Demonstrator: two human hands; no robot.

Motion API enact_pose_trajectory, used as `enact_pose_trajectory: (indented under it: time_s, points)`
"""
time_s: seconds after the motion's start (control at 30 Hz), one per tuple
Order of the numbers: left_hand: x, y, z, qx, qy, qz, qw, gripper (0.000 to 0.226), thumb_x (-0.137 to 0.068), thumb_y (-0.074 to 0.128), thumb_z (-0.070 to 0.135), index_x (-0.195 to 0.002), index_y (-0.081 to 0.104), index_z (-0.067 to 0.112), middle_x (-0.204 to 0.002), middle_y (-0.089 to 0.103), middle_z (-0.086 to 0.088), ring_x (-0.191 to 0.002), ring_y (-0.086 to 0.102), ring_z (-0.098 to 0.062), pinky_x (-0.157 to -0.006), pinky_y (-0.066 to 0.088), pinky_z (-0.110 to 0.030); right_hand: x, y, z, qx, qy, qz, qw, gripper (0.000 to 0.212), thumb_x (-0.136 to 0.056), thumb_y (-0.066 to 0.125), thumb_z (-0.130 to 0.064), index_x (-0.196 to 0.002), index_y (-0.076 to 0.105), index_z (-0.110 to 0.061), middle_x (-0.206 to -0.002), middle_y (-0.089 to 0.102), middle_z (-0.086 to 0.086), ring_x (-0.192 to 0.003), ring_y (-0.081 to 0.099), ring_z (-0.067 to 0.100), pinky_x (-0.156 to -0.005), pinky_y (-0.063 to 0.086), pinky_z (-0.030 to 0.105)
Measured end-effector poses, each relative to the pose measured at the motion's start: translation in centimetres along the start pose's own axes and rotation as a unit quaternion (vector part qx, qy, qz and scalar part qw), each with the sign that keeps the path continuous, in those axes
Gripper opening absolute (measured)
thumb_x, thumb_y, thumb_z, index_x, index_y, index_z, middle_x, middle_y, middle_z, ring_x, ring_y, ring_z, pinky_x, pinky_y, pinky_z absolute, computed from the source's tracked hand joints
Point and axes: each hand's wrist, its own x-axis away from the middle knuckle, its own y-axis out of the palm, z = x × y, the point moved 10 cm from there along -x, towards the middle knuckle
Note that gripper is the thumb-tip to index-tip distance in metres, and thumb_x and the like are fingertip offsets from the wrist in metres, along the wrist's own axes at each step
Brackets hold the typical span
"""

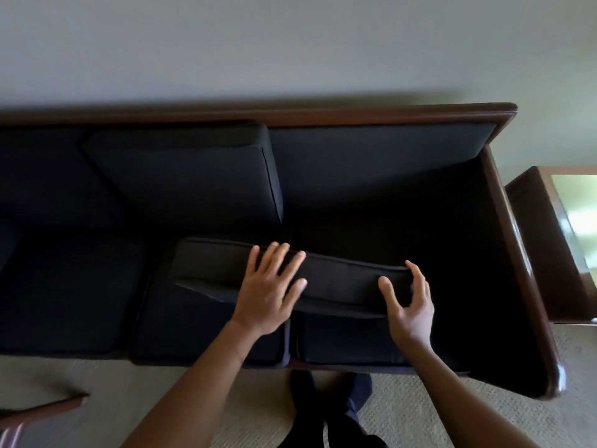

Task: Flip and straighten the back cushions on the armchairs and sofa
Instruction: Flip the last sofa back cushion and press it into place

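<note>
A dark sofa with a brown wooden frame fills the view. One black back cushion lies pulled forward across the seat cushions, near the middle and right seats. My left hand rests flat on its top with fingers spread. My right hand curls around the cushion's right end, thumb in front and fingers over the far edge. Another back cushion stands upright against the sofa back at the middle seat. The right part of the sofa back is bare.
A wooden side table with a glossy top stands right of the sofa arm. Beige carpet lies in front. A brown wooden furniture edge pokes in at the lower left. My legs stand close to the sofa front.
</note>
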Motion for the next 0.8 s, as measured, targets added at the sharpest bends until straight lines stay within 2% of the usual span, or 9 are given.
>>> enact_pose_trajectory:
  time_s: [0.1,0.17,0.27,0.4,0.53,0.63,0.7,0.77,0.8]
  points:
    - [0.4,-1.4,-7.1,-0.068,-0.122,0.001,0.990,0.060,-0.110,0.031,0.056,-0.158,0.049,0.025,-0.162,0.046,-0.017,-0.155,0.033,-0.042,-0.123,0.011,-0.073,-0.7,0.2,-0.3,-0.009,0.003,0.039,0.999,0.057,-0.093,0.074,-0.041,-0.145,0.056,-0.024,-0.139,0.059,0.005,-0.123,0.055,0.020,-0.099,0.040,0.030]
    - [0.2,-1.9,-11.3,-0.085,-0.205,-0.015,0.975,0.063,-0.108,0.029,0.061,-0.158,0.047,0.029,-0.166,0.040,-0.018,-0.158,0.024,-0.045,-0.119,0.006,-0.078,-1.6,0.4,-0.4,-0.009,0.011,0.052,0.999,0.055,-0.092,0.074,-0.049,-0.140,0.059,-0.026,-0.134,0.062,0.003,-0.120,0.056,0.018,-0.097,0.039,0.028]
    - [-0.8,-2.7,-15.0,-0.075,-0.260,-0.006,0.963,0.065,-0.104,0.031,0.066,-0.152,0.053,0.029,-0.165,0.041,-0.019,-0.156,0.026,-0.047,-0.115,0.019,-0.079,-2.9,0.6,-0.7,-0.010,0.014,0.065,0.998,0.055,-0.086,0.068,-0.059,-0.131,0.063,-0.028,-0.122,0.065,0.002,-0.112,0.059,0.017,-0.094,0.041,0.028]
    - [-2.1,-3.4,-17.2,-0.022,-0.290,0.071,0.954,0.057,-0.102,0.046,0.057,-0.139,0.068,0.021,-0.156,0.051,-0.023,-0.149,0.041,-0.045,-0.115,0.033,-0.069,-4.3,1.0,-0.6,-0.031,0.035,0.088,0.995,0.047,-0.087,0.072,-0.054,-0.128,0.066,-0.033,-0.119,0.068,0.002,-0.113,0.061,0.017,-0.098,0.046,0.033]
    - [-3.3,-4.3,-19.2,0.059,-0.328,0.142,0.932,0.046,-0.098,0.062,0.047,-0.129,0.076,0.016,-0.149,0.061,-0.020,-0.138,0.057,-0.038,-0.108,0.046,-0.060,-5.9,1.3,-0.7,-0.062,0.047,0.097,0.992,0.037,-0.092,0.075,-0.041,-0.127,0.069,-0.031,-0.115,0.067,0.000,-0.109,0.055,0.003,-0.093,0.039,0.016]
    - [-3.1,-4.3,-22.4,0.199,-0.388,0.157,0.886,0.046,-0.094,0.071,0.051,-0.132,0.075,0.025,-0.140,0.070,-0.004,-0.132,0.063,-0.021,-0.112,0.049,-0.045,-7.3,1.3,-0.8,-0.081,0.040,0.112,0.990,0.031,-0.094,0.075,-0.030,-0.123,0.073,-0.022,-0.104,0.067,0.002,-0.090,0.058,-0.013,-0.079,0.036,0.000]
    - [-2.9,-3.1,-23.7,0.358,-0.404,0.153,0.827,0.044,-0.093,0.077,0.044,-0.135,0.073,0.032,-0.140,0.069,0.006,-0.129,0.061,-0.006,-0.114,0.046,-0.030,-8.2,1.2,-0.7,-0.104,0.033,0.138,0.984,0.025,-0.094,0.073,-0.025,-0.118,0.075,-0.018,-0.094,0.067,0.001,-0.084,0.060,-0.010,-0.081,0.043,0.009]
    - [-3.1,-2.0,-23.9,0.460,-0.400,0.147,0.779,0.043,-0.094,0.079,0.029,-0.136,0.072,0.034,-0.141,0.068,0.009,-0.131,0.060,-0.003,-0.118,0.044,-0.030,-9.2,1.1,-0.6,-0.115,0.038,0.166,0.979,0.022,-0.090,0.070,-0.023,-0.110,0.078,-0.019,-0.079,0.065,-0.005,-0.075,0.060,0.000,-0.079,0.048,0.022]
    - [-3.4,-1.8,-23.9,0.473,-0.400,0.152,0.770,0.043,-0.093,0.079,0.024,-0.135,0.072,0.033,-0.139,0.069,0.007,-0.131,0.061,-0.006,-0.119,0.044,-0.034,-9.8,1.2,-0.6,-0.121,0.042,0.177,0.976,0.021,-0.089,0.068,-0.021,-0.107,0.079,-0.018,-0.074,0.065,-0.011,-0.072,0.060,-0.001,-0.076,0.049,0.022]
